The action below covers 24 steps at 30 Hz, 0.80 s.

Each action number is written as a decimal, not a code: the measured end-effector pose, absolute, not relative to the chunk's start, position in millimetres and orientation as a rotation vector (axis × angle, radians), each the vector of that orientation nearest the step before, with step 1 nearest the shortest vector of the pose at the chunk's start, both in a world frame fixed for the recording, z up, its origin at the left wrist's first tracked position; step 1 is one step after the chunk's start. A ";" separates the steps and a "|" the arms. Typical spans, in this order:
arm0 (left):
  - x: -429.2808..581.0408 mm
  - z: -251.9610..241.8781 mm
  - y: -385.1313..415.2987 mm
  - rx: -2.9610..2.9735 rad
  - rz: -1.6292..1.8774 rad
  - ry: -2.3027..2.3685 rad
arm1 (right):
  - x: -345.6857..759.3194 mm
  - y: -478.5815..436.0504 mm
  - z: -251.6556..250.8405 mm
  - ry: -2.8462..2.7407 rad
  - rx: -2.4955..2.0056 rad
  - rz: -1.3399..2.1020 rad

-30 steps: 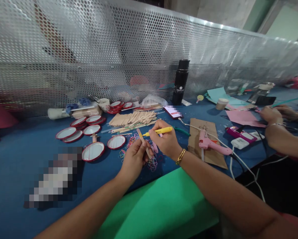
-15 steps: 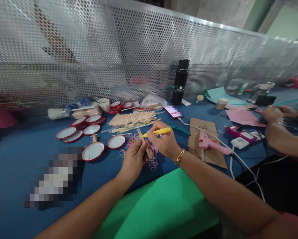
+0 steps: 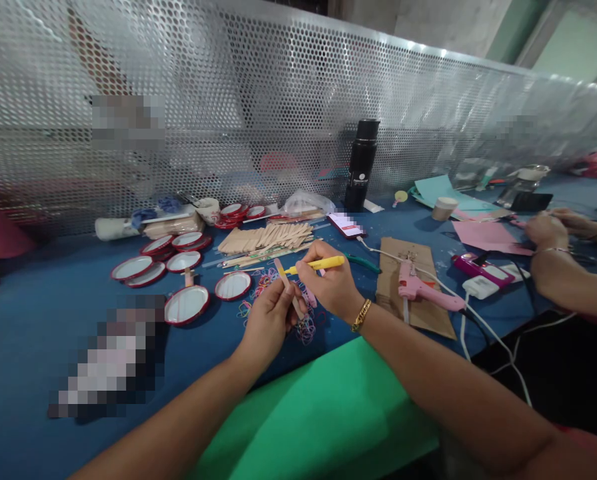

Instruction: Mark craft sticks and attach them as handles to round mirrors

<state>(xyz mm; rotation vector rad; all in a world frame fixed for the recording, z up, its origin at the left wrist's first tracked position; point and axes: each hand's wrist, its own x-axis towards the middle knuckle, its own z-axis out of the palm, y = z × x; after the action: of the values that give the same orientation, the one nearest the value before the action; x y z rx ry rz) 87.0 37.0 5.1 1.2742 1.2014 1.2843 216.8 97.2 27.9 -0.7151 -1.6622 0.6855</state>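
Note:
My left hand [image 3: 272, 313] is closed around a wooden craft stick [image 3: 281, 270], which points up and away with a pinkish upper end. In my right hand [image 3: 327, 280] is a yellow marker [image 3: 322, 265], held like a pen. Its tip meets or nearly meets the stick's upper part. Under both hands lies a heap of coloured rubber bands [image 3: 306, 330], partly hidden. A pile of plain craft sticks [image 3: 268, 237] is just beyond. Left of the hands lie red-rimmed round lids [image 3: 233, 285], one of them [image 3: 187, 305] with a stick piece at its edge.
A black thermos [image 3: 362, 167] stands by the perforated metal screen [image 3: 188, 100]. To the right are a phone [image 3: 346, 225], a pink glue gun [image 3: 423, 287] on cardboard [image 3: 388, 267], and white cables. Another person's hands [image 3: 548, 230] are at far right. Green material [image 3: 323, 413] hangs below the table edge.
My right hand and the yellow marker have shifted very slightly to the right along the stick. My left hand keeps its hold on the stick in about the same place.

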 end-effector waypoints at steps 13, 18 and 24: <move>86.0 1.9 38.3 1.285 1.285 1.189 | 216.7 99.2 26.3 -1.699 -0.671 0.633; 86.6 2.0 38.0 1.277 1.285 1.202 | 216.9 99.9 25.6 -1.656 -0.691 0.613; 86.8 4.6 37.7 1.293 1.285 1.195 | 217.0 100.6 25.2 -1.683 -0.683 0.619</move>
<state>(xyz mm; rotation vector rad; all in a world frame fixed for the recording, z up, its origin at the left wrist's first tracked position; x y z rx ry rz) 86.8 37.7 4.6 1.2933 1.1952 1.2849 217.0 100.6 25.2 -0.6832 -1.6825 0.6190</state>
